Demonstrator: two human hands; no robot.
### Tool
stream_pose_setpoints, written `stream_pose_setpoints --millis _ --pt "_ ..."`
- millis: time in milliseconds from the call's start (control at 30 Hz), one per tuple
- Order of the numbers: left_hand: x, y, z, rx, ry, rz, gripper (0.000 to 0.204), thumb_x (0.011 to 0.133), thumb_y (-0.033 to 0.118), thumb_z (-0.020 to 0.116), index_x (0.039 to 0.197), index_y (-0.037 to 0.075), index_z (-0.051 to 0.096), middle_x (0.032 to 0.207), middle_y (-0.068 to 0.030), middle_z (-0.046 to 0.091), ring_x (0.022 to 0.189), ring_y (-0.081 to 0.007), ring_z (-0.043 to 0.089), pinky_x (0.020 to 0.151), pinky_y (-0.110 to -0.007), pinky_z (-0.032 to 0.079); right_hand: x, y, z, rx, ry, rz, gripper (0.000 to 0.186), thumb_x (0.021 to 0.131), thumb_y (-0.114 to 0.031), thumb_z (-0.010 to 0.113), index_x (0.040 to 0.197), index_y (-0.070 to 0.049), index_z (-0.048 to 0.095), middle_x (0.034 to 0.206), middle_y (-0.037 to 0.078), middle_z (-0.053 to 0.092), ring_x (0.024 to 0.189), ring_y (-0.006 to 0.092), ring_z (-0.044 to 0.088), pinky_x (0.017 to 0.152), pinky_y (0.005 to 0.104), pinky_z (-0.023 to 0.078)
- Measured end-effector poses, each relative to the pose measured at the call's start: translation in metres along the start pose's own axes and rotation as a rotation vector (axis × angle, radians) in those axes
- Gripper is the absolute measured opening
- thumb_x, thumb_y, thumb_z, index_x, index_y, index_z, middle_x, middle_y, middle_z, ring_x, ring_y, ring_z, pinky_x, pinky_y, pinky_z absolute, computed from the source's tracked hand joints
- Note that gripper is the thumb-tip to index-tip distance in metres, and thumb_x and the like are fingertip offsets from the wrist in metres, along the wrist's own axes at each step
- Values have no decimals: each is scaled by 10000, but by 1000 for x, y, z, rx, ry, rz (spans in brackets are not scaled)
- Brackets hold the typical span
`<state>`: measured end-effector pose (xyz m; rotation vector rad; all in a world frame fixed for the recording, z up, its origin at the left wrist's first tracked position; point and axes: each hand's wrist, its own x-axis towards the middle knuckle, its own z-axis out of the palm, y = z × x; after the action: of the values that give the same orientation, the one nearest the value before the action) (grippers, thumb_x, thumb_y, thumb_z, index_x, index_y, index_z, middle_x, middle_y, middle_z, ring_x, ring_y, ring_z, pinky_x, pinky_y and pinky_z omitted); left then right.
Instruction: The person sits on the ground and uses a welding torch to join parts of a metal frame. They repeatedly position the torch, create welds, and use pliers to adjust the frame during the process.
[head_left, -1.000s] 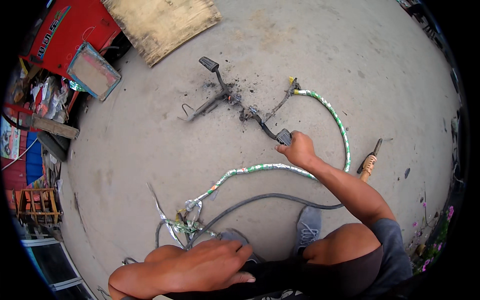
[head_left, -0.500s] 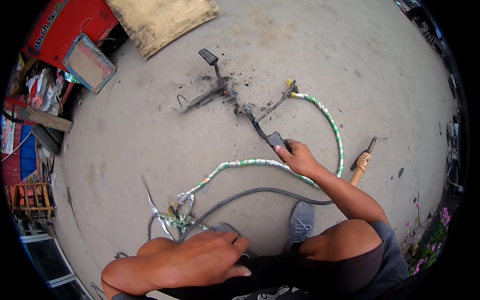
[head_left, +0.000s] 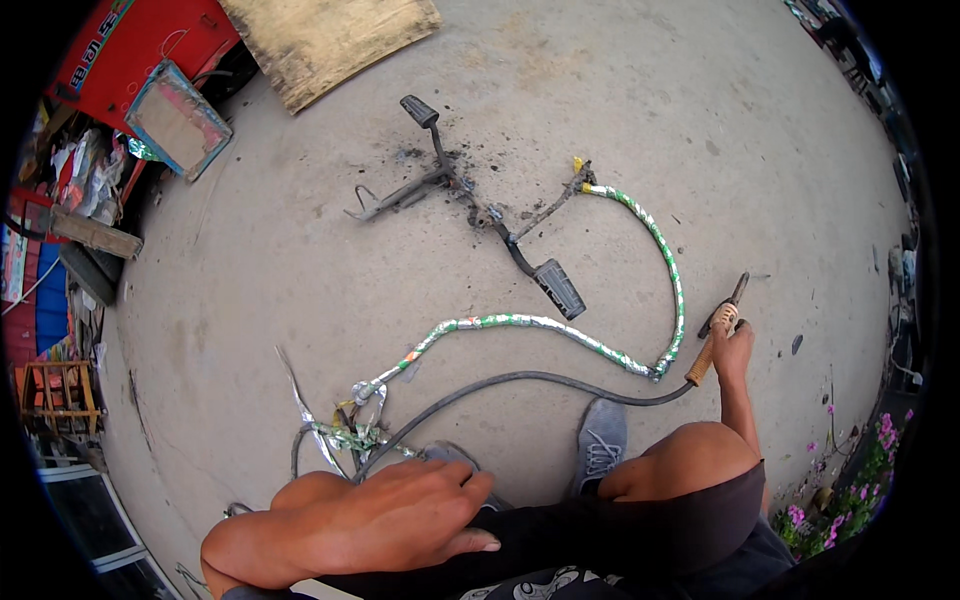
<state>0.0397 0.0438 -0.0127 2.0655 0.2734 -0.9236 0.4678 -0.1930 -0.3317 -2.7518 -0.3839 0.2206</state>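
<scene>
Now, from the head view:
Right hand: I see my right hand (head_left: 733, 345) out at the right side, fingers wrapped around the tan handle of the welding electrode holder (head_left: 716, 330), which lies tilted just above the concrete ground (head_left: 300, 270).
Holder cable: a dark cable (head_left: 500, 382) runs from the handle's lower end leftward toward my feet.
Left hand: my left hand (head_left: 400, 515) rests flat on my left knee, fingers released and spread, gripping nothing.
Pedal bracket: a dark metal bracket with two rubber foot pads (head_left: 480, 205) lies on the ground well ahead of both hands, on a scorched patch.
Wrapped cable: a green-and-silver taped cable (head_left: 660, 255) clamps near the bracket, loops right, and comes back past the holder to a tangle by my left shoe.
Shoe: my grey right shoe (head_left: 600, 445) sits just beside the dark cable.
Surroundings: a plywood board (head_left: 330, 35) and a red machine (head_left: 140, 40) sit at the top left.
</scene>
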Motion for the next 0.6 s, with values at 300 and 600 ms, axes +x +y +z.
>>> stream_pose_setpoints --millis 300,600 --pt "-4 -3 11 -18 84 19 529 993 451 620 1153 -46 535 990 -222 608 956 -423 638 841 -482 525 -8 34 40 508 -260 294 404 939 -286 701 1069 84 605 919 134 659 735 240 663 634 397 543" --pt "-10 -1 17 -10 136 89 481 982 403 650 1068 -53 522 941 -232 599 876 -438 632 794 -483 525 -10 11 33 782 -227 462 210 943 -149 662 1003 22 556 746 59 568 556 172 560 463 353 473"
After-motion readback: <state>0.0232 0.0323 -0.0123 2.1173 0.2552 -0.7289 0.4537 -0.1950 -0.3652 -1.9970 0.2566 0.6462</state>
